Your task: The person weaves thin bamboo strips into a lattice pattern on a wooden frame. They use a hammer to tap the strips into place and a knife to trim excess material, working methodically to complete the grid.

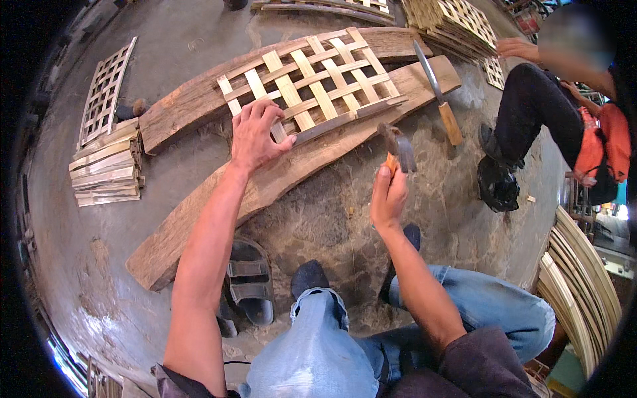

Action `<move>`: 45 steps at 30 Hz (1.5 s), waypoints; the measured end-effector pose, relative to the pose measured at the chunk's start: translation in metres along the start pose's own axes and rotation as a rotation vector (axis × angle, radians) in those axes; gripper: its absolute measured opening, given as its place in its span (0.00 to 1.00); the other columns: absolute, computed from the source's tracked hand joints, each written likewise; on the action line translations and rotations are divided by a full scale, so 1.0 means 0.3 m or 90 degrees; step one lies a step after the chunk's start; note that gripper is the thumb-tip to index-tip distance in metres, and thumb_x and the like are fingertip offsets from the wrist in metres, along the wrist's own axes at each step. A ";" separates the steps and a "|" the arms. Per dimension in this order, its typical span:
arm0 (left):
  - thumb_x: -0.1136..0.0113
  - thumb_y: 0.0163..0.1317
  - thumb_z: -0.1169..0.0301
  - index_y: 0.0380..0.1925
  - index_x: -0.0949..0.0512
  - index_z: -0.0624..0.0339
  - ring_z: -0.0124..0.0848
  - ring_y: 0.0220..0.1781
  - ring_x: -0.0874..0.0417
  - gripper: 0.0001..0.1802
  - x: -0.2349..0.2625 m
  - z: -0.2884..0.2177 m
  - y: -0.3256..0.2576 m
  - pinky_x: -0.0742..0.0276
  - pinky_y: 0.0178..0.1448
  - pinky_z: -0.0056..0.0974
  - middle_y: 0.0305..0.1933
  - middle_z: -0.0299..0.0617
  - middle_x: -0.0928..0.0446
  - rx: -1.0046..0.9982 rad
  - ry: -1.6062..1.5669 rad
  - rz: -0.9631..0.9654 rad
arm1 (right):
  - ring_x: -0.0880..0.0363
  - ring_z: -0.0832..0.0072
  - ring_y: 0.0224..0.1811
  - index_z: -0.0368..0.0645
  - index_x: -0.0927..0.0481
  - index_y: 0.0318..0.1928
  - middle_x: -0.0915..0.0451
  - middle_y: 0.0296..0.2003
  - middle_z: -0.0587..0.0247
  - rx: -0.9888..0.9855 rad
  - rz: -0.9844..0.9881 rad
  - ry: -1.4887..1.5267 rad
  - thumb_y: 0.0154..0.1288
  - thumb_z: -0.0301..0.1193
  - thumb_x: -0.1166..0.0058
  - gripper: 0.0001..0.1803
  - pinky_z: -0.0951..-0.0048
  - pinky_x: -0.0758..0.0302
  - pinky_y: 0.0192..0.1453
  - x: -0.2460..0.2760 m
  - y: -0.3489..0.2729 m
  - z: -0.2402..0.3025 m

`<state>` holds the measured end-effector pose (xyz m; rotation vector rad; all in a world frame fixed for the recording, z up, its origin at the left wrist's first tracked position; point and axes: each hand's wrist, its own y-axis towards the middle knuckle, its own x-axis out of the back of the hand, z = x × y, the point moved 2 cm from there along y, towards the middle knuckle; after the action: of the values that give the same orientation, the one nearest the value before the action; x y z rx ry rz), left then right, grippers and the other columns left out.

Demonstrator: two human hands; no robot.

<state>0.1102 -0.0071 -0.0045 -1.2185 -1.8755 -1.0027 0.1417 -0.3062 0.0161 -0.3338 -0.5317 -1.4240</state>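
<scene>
A woven lattice panel of pale bamboo slats (305,125) lies across two thick wooden planks (219,194). My left hand (255,134) grips its near left corner, fingers bent over the slats and thumb against the near edge. Along that edge runs a darker narrow strip (346,119). My right hand (390,198) is closed around the orange handle of a hammer (402,150). The hammer's metal head is raised just off the near plank, right of the panel's near edge. To the far right, a large knife with a wooden handle (450,124) leans over the planks.
Bundled slats (106,169) and another lattice panel (107,89) sit at left. Stacked panels (458,26) stand at far right. A seated co-worker's dark-trousered leg (539,99) is at right, above curved strips (577,292). A sandal (249,282) lies by my feet.
</scene>
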 end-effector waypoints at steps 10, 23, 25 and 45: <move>0.24 0.45 0.54 0.48 0.23 0.45 0.41 0.66 0.31 0.29 0.002 0.010 -0.007 0.36 0.67 0.52 0.60 0.34 0.28 0.011 -0.004 0.001 | 0.32 0.85 0.24 0.39 0.27 0.46 0.29 0.26 0.72 0.041 0.044 -0.007 0.80 0.44 0.55 0.19 0.77 0.34 0.26 -0.079 -0.050 0.044; 0.26 0.45 0.50 0.47 0.22 0.46 0.41 0.66 0.31 0.29 -0.008 0.015 -0.001 0.35 0.69 0.50 0.59 0.35 0.27 0.001 -0.007 -0.006 | 0.29 0.81 0.23 0.38 0.27 0.45 0.28 0.25 0.69 0.084 -0.032 -0.006 0.79 0.42 0.53 0.17 0.75 0.31 0.28 -0.262 -0.056 0.098; 0.25 0.46 0.52 0.48 0.23 0.45 0.41 0.65 0.30 0.29 -0.014 0.000 0.006 0.35 0.68 0.51 0.59 0.34 0.27 -0.003 -0.018 -0.023 | 0.29 0.80 0.23 0.38 0.27 0.46 0.26 0.25 0.68 0.057 -0.022 0.028 0.79 0.43 0.54 0.18 0.74 0.31 0.28 -0.279 -0.048 0.074; 0.26 0.46 0.50 0.47 0.21 0.45 0.39 0.65 0.30 0.28 -0.013 -0.003 0.003 0.35 0.67 0.49 0.56 0.32 0.27 -0.013 0.022 -0.024 | 0.19 0.39 0.35 0.36 0.28 0.45 0.21 0.30 0.39 0.056 0.084 -0.029 0.80 0.42 0.58 0.19 0.48 0.28 0.35 -0.248 -0.091 0.112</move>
<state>0.1125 -0.0092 -0.0073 -1.1730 -1.8719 -1.0594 0.1054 -0.2295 0.0020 -0.3258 -0.5964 -1.2647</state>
